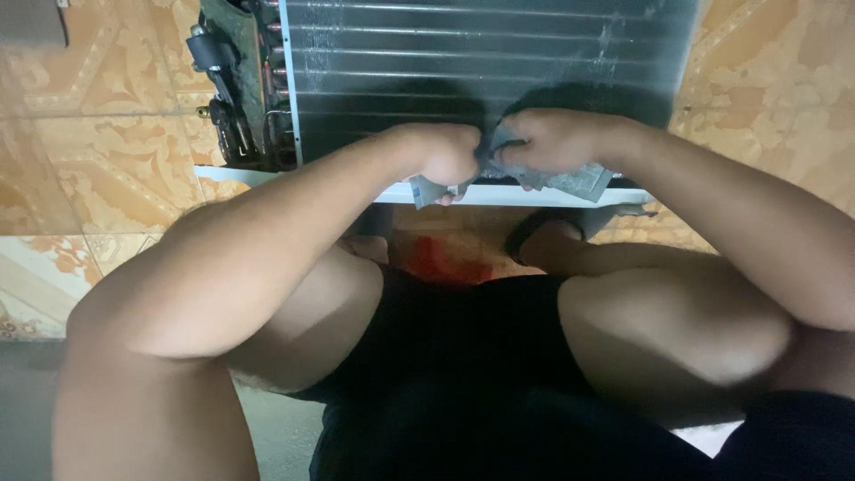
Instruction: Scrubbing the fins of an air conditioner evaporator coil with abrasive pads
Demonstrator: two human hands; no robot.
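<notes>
My left hand [448,153] and my right hand [554,141] are close together, both closed on a crumpled piece of silvery foil-like material [574,181]. They work at the lower edge of a finned metal coil unit [481,62] that lies on the tiled floor in front of me. A white frame edge [499,194] runs along the unit's near side, just under my hands. At the unit's left end sit copper pipes and dark fittings [233,98]. My knees and black shorts fill the lower half of the view.
Orange patterned floor tiles [107,134] surround the unit on both sides. A red object [443,264] lies on the floor between my legs. A dark sandal [537,233] shows on my right foot.
</notes>
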